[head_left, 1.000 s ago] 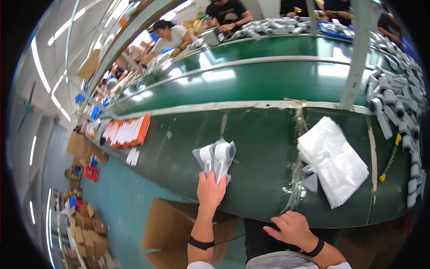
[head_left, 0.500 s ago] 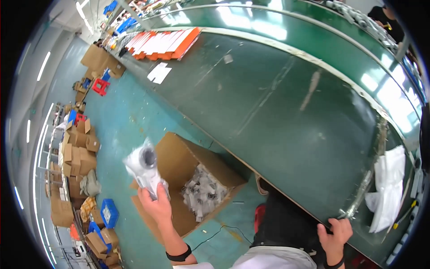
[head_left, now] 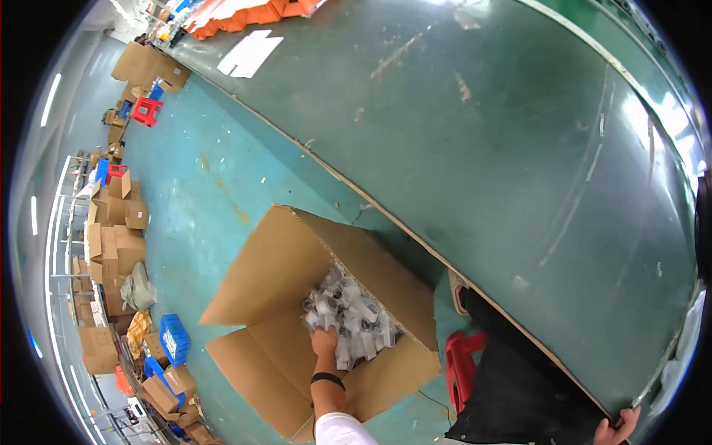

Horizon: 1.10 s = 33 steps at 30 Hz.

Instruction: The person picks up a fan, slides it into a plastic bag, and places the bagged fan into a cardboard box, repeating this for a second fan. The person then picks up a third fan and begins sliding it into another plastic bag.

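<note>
My left hand [head_left: 323, 342] reaches down into an open cardboard box [head_left: 259, 271] on the floor. Its fingers are closed around a clear-bagged whitish part [head_left: 325, 303] with a round end, held against the pile; blur hides the exact grip. Similar bagged parts [head_left: 363, 334] lie heaped in the box, against the wall nearest the table. At the lower right, my right hand [head_left: 619, 428] is curled over the edge of the green-topped table [head_left: 445, 163], partly cut off by the picture's rim.
A red stool [head_left: 463, 367] stands between the box and my dark-clothed legs. White sheets [head_left: 250, 53] and orange pieces [head_left: 245, 16] lie at the table's far left. Cartons [head_left: 119, 248] and a blue crate [head_left: 175, 340] line the left side of the floor.
My left hand has gone from above the box's left side down into it with the bagged part. The right hand appears farther right and lower, still at the table edge. The view has shifted.
</note>
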Tool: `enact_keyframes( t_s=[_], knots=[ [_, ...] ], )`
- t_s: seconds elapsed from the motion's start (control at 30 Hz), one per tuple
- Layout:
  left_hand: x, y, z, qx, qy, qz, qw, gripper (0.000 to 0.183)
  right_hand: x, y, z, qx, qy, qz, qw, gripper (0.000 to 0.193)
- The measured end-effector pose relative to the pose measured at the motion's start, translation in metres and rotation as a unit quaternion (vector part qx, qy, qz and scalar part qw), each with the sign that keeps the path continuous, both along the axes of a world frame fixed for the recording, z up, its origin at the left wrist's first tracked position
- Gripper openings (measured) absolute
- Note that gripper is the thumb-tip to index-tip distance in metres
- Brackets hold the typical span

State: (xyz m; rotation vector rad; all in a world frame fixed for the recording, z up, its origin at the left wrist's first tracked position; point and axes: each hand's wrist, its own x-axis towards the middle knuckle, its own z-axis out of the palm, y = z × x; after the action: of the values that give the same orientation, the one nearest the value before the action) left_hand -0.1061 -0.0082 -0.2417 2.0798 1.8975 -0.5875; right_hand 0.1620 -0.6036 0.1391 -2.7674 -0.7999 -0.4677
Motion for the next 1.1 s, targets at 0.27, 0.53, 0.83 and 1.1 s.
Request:
enact_keyframes(
  t_s=[0.27,0.53,0.83,1.1],
  knots=[
    [-0.036,0.009,-0.068,-0.068,-0.031,-0.035,0.997,0.052,-0.017,-0.018,0.004,0.01,0.087,-0.081,0.993,0.05],
    [0.054,0.02,0.053,0.137,-0.173,0.013,0.975,0.033,-0.029,-0.042,-0.016,-0.016,0.023,-0.028,0.999,0.056],
    [0.183,-0.073,0.354,0.247,-0.569,-0.054,0.782,0.028,0.01,0.011,-0.001,0.113,-0.074,0.076,0.988,0.041],
    [0.275,-0.345,0.429,-0.105,-0.667,-0.418,0.609,0.01,-0.046,-0.078,0.051,0.297,-0.107,0.071,0.946,0.02]
  ],
)
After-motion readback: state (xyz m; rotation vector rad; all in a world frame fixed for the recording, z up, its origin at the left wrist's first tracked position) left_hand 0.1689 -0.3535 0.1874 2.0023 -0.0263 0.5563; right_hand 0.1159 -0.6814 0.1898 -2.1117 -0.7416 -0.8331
